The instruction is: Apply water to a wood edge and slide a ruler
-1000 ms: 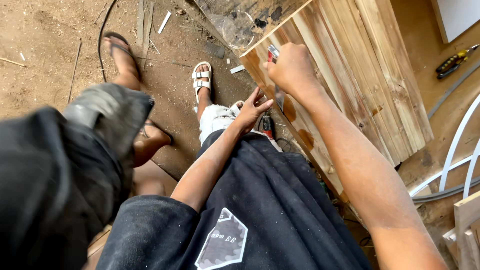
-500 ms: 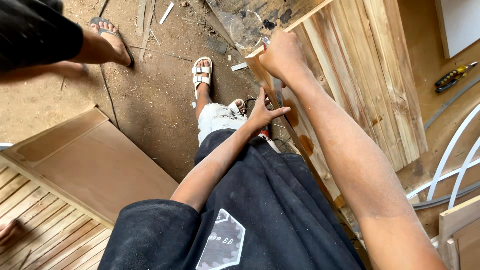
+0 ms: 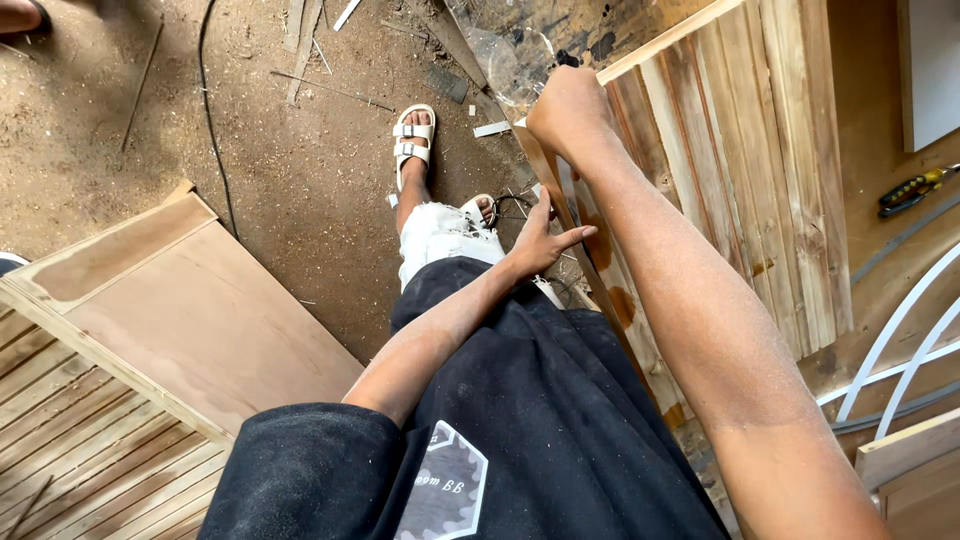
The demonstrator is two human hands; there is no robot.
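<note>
Nearest the camera, the person's black shirt (image 3: 540,430) with a pale patch on the chest fills the lower middle of the view, and both bare forearms run up and away from it. To the left, close by, a flat plywood door panel (image 3: 190,320) with a pale frame lies on the dirt floor (image 3: 300,170), and slatted boards (image 3: 90,450) sit beside it in the lower left corner. The left hand (image 3: 540,240) reaches down past the hem of the shirt, its fingers (image 3: 575,236) spread apart and closed on nothing, the fingertips just beside or touching the lower edge of the slatted wooden panel (image 3: 740,170); contact cannot be told for certain. Just beyond that hand are torn pale shorts (image 3: 440,235) and a foot in a white sandal (image 3: 413,140), planted on the dirt. Farther out, the right hand (image 3: 570,110) is curled tight in a fist over the top corner of the slatted wooden panel, gripping its edge. This panel stands tilted at the right of the view, its planks streaked brown and running away from the person, its near edge along the person's right leg. At the right edge, well apart from the hands, a screwdriver with a yellow and black handle (image 3: 908,190) lies on a brown surface, near white curved metal rods (image 3: 900,350). A black cable (image 3: 212,130) trails across the dirt at the far left, among wood scraps (image 3: 300,40).
</note>
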